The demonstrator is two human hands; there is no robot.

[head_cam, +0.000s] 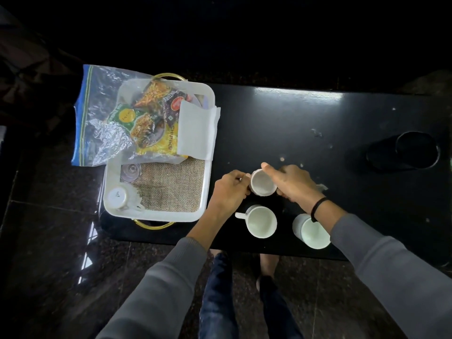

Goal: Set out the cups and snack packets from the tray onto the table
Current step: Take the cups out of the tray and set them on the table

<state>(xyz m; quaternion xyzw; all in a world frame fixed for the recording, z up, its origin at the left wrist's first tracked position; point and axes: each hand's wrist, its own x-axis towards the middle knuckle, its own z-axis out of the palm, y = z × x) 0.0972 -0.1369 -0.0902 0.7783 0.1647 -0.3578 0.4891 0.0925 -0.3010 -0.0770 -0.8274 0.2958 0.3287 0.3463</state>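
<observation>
Grey sleeves (159, 289) are reaching in from the near edge. Both hands are meeting on one white cup (263, 183), which is standing mouth up on the black table (305, 123), just right of the tray (166, 216).

Left hand (228, 189): fingers are curling in against the cup's left side, where a handle would sit; the handle itself is hidden.
Right hand (293, 183): thumb and fingers are wrapping the right wall, a narrow grip holding the cup.
Whether the base is resting on the table or just off it, cannot tell.

Two more cups are standing nearer the person: middle cup (260, 222), handle pointing left, and right cup (311, 231), partly under the right forearm. One upturned cup (118, 198) is sitting in the tray's near-left corner beside the burlap mat (171, 187). Snack packets (156, 128) are lying in the far half, partly inside a clear zip bag (97, 113).

Judgement: the cups look ceramic, so stiff, fairly heavy for their size, glazed and probably slippery, and likely to chip if knocked together. Best hold is a pinch on the handle or fingers round the wall, keeping clear of the neighbouring cups. The packets look light and crinkly with crushable contents, so taking them by a sealed edge seems safest.
</observation>
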